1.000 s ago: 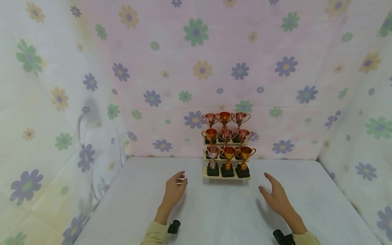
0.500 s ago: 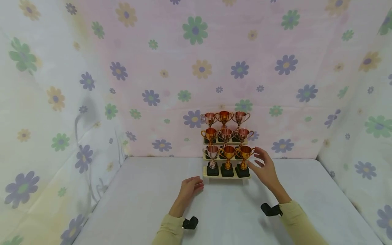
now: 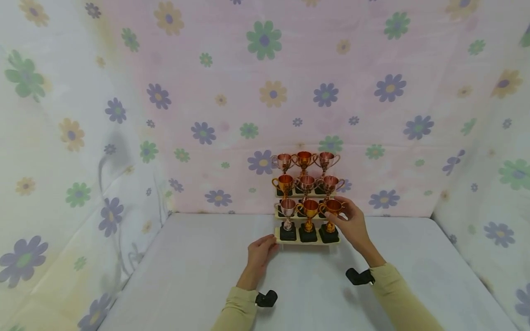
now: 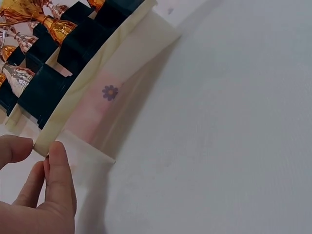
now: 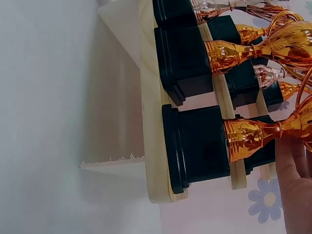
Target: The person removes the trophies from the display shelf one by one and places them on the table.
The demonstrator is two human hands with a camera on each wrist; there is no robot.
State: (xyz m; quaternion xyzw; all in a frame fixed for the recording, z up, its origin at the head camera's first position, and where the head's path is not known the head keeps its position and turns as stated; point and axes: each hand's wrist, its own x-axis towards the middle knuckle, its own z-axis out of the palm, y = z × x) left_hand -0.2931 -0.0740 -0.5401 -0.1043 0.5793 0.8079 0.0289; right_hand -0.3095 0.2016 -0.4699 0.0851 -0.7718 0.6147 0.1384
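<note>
Pale pink and white cloth walls point(image 3: 290, 55), printed with purple, green and orange flowers, enclose the work space at the back and both sides. Below them spreads a broad table point(image 3: 198, 276) covered in plain white. Toward its far edge, slightly right of centre, stands a three-tier pale wooden stand point(image 3: 307, 242), its boards running left to right and rising like steps toward the back cloth. Two light yellow sleeves point(image 3: 403, 299) reach in from the near edge, each with a small black camera point(image 3: 267, 299) at the wrist.

Their two hands flank the stand. The left hand point(image 3: 259, 253) pinches the left front corner of the lowest board between thumb and fingers. The right hand point(image 3: 351, 223) holds the shiny gold, two-handled trophy on a black base point(image 3: 330, 226) at the front row's right end, the thumb in front of the cup and the fingers behind it. That trophy's long axis is upright, and its base sits on the board; it lies directly ahead and to the left of the right forearm, while the left hand is at the opposite end of the tier.

Eight other gold, pink and silvery cup trophies point(image 3: 307, 185) stand upright nearby, three per tier overall.
</note>
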